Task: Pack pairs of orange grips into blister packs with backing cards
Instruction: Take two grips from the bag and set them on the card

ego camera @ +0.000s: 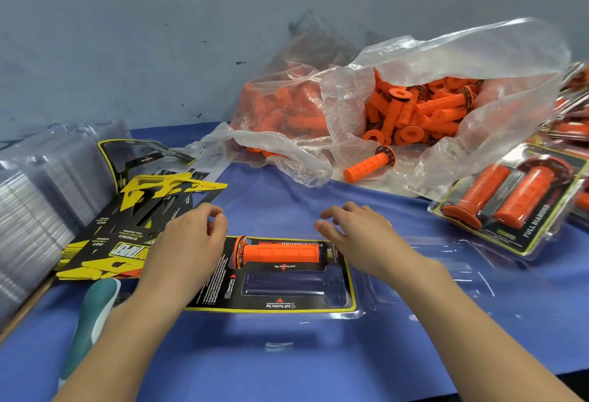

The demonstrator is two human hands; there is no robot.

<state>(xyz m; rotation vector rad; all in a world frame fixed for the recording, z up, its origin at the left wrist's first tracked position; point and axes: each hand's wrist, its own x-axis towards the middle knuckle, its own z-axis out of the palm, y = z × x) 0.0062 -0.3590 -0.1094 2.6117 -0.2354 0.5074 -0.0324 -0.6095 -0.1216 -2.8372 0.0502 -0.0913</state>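
Observation:
An open clear blister pack [360, 302] lies on the blue table with a black and yellow backing card [271, 304] in it. One orange grip [280, 253] sits in the far cavity; the near cavity [287, 287] is empty. My left hand [188, 242] hovers over the pack's left end with fingers loosely curled, holding nothing. My right hand [353, 236] hovers over the right end, fingers relaxed, also empty. A loose orange grip [369, 164] lies at the mouth of a clear bag [414, 60] full of orange grips.
A stack of backing cards [143, 220] lies at the left beside stacked clear blisters [35, 220]. Finished packs [510, 204] pile up at the right. A second bag of grips [280, 111] sits behind. A teal-handled tool [92, 315] lies by my left forearm.

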